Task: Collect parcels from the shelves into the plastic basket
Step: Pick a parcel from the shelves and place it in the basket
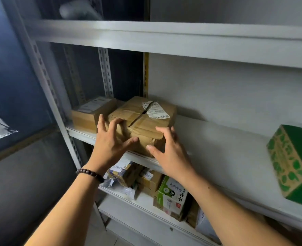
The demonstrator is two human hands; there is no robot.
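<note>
Grip released on both sides: left hand (109,144) and right hand (169,153), spread wide, touch the taped brown parcel (143,121).

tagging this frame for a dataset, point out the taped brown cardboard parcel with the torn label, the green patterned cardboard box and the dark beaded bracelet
taped brown cardboard parcel (139,119): head view, top face
green patterned cardboard box (288,162): head view, patterned side
dark beaded bracelet (90,174): head view, beads over wrist
</note>
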